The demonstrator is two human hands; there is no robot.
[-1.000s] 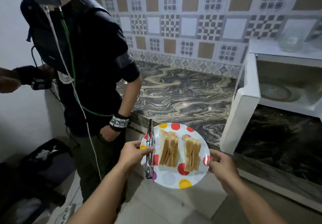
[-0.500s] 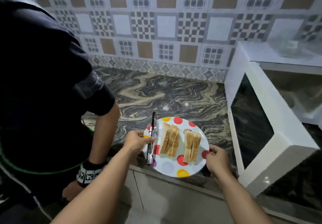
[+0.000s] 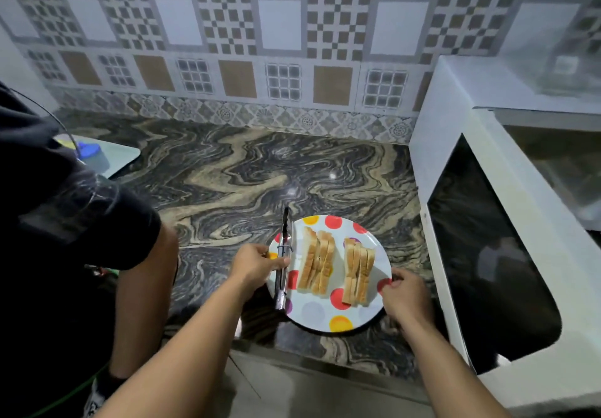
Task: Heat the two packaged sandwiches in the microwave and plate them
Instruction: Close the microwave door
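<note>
sandwiches (image 3: pixel 336 266) sit on plate (image 3: pixel 328 321); left hand (image 3: pixel 257 263) grips its rim and tongs (image 3: pixel 283 261), right hand (image 3: pixel 405 297) pinches rim.

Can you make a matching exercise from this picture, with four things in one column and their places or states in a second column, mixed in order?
Things:
1. tongs
2. sandwiches
3. microwave door
4. right hand

Places or states:
A. swung open beside the plate
B. standing on edge in two groups in the middle of the plate
C. gripping the right rim of the plate
D. lying along the left edge of the plate, under the thumb of the left hand

Pairs: 1-D, 2-B, 3-A, 4-C
</note>
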